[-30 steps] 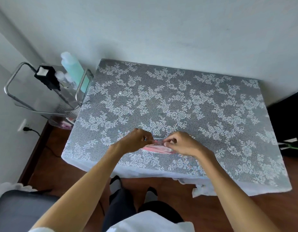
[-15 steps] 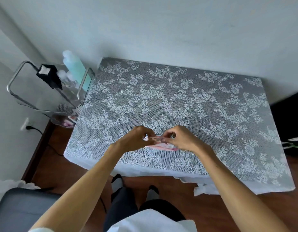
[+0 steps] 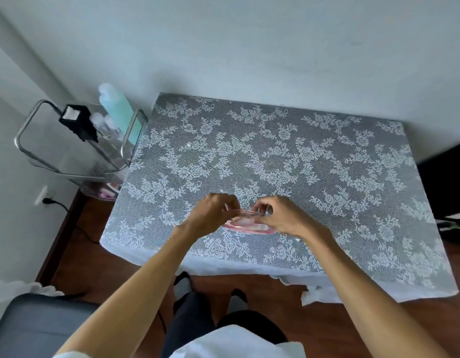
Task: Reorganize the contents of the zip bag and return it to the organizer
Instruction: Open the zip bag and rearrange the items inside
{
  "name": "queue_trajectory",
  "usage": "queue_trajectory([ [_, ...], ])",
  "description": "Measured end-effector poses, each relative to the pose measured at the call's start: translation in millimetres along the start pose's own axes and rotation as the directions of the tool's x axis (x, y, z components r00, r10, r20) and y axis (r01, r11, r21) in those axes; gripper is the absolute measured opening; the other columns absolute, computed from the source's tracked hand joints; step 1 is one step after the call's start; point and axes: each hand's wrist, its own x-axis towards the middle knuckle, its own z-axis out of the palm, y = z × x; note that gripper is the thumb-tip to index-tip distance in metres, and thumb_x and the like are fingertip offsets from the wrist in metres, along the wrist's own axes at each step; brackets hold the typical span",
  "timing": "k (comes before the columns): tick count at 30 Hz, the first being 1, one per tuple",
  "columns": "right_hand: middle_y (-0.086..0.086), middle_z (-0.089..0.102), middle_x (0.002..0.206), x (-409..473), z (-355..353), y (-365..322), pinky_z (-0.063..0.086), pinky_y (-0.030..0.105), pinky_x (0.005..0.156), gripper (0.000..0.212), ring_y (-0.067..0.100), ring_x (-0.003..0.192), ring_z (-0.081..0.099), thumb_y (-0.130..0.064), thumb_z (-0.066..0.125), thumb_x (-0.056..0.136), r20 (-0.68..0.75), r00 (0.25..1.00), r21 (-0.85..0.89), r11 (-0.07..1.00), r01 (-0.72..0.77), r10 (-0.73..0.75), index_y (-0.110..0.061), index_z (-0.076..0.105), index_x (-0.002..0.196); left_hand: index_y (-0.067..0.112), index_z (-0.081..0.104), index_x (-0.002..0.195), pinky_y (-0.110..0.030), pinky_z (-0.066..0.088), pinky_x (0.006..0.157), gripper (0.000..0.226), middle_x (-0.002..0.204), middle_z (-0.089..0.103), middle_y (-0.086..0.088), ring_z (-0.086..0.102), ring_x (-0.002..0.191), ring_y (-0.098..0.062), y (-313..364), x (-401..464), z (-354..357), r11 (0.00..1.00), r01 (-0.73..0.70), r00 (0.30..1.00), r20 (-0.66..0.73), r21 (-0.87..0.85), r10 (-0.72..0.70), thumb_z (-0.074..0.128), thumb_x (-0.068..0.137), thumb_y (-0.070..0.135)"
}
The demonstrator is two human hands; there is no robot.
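A small clear zip bag [image 3: 245, 224] with pink contents lies near the front edge of the lace-covered table [image 3: 288, 161]. My left hand [image 3: 212, 213] pinches the left end of the bag's top edge. My right hand [image 3: 280, 215] pinches the right end of that same edge. The top strip is stretched between my fingers and sits a little above the cloth. What the bag holds is blurred, apart from its pink colour. The clear organizer cart [image 3: 79, 146] with metal handles stands at the table's left side.
The organizer holds a tall teal bottle [image 3: 118, 109], a black box [image 3: 78, 121] and small white bottles; pink items show on its lower shelf. A wall outlet [image 3: 43, 198] and cord lie below it. A dark seat [image 3: 38, 324] is at bottom left, dark furniture at the right.
My two hands have drawn slightly apart along the bag's top edge and lifted it a little. The view has shifted slightly toward the table.
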Motion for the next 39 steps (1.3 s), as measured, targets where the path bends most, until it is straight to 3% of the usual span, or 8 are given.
queue_trajectory([
  [5,-0.006,0.067,0.080,-1.3,-1.4,-1.5,0.047,0.015,0.050,0.014,0.006,0.061,0.060,-0.024,0.075,0.082,-0.072,0.997,0.029,0.999,0.034,-0.032,-0.029,0.062,0.085,0.026,0.067,0.091,-0.034,0.058,0.062,0.006,0.088,0.072,0.009,0.067,0.072,-0.010,8.6,-1.4,-3.7,0.997,-0.039,0.996,-0.074,0.065,0.044,0.068,0.086,0.029],
  [11,0.002,0.068,0.078,-3.8,-3.5,5.3,0.054,0.034,0.054,0.011,0.015,0.062,0.060,-0.024,0.074,0.082,-0.160,0.987,0.021,0.999,0.032,-0.028,-0.028,0.065,0.087,0.019,0.073,0.099,-0.028,0.058,0.074,0.018,0.090,0.074,0.003,0.067,0.081,-0.008,-1.9,0.0,-5.4,0.994,0.012,1.000,0.010,-0.105,-0.011,0.072,0.083,0.028],
  [16,-0.001,0.069,0.087,-3.5,-6.0,15.1,0.054,0.019,0.051,0.014,0.012,0.068,0.066,-0.024,0.072,0.084,-0.139,0.990,0.057,0.998,0.013,-0.005,-0.021,0.067,0.097,0.024,0.074,0.104,-0.019,0.053,0.074,0.024,0.094,0.075,0.006,0.066,0.079,-0.004,-12.9,1.7,-12.6,0.972,0.155,0.982,0.135,-0.178,-0.131,0.075,0.080,0.028],
  [21,-0.008,0.065,0.090,0.7,-4.1,14.8,0.056,0.031,0.060,0.038,0.021,0.075,0.066,-0.036,0.078,0.076,0.014,0.999,-0.033,0.999,-0.034,0.035,-0.026,0.066,0.111,0.018,0.075,0.100,-0.017,0.054,0.070,0.016,0.087,0.073,0.004,0.066,0.077,-0.007,-10.9,7.8,-14.9,0.964,0.194,0.959,0.241,-0.183,-0.148,0.071,0.085,0.017],
  [25,-0.012,0.065,0.086,6.8,0.0,16.7,0.054,0.028,0.063,0.022,0.016,0.074,0.065,-0.030,0.078,0.077,0.043,0.996,-0.046,0.996,-0.080,0.082,-0.031,0.066,0.094,0.014,0.075,0.099,-0.031,0.058,0.077,0.015,0.091,0.073,0.001,0.067,0.081,-0.012,-6.7,9.8,-14.1,0.962,0.199,0.959,0.239,-0.188,-0.151,0.068,0.087,0.019],
  [30,-0.012,0.065,0.088,10.9,-1.6,14.9,0.053,0.023,0.064,0.020,0.007,0.077,0.064,-0.024,0.073,0.082,0.027,0.998,-0.015,0.998,-0.059,0.060,-0.036,0.057,0.081,0.015,0.073,0.100,-0.031,0.057,0.081,0.024,0.090,0.073,0.003,0.068,0.084,-0.013,-5.4,9.1,-16.3,0.952,0.211,0.935,0.330,-0.220,-0.131,0.079,0.077,0.019],
  [34,-0.006,0.069,0.086,8.2,-1.3,14.0,0.058,0.035,0.064,0.023,0.014,0.076,0.067,-0.022,0.072,0.083,-0.075,0.997,0.022,0.999,-0.026,0.028,-0.040,0.058,0.078,0.018,0.072,0.099,-0.032,0.056,0.078,0.022,0.084,0.067,0.010,0.064,0.080,-0.011,-6.0,9.7,-18.1,0.962,0.177,0.958,0.262,-0.206,-0.120,0.077,0.078,0.017],
  [39,-0.015,0.065,0.068,2.5,0.9,5.4,0.044,0.020,0.044,0.024,-0.003,0.053,0.058,-0.021,0.071,0.085,-0.243,0.969,-0.025,0.999,0.049,-0.053,-0.041,0.059,0.080,0.018,0.069,0.096,-0.035,0.058,0.069,0.015,0.082,0.067,0.006,0.064,0.074,-0.013,1.4,6.3,-14.0,0.977,0.116,0.992,0.070,-0.179,-0.105,0.071,0.081,0.015],
])
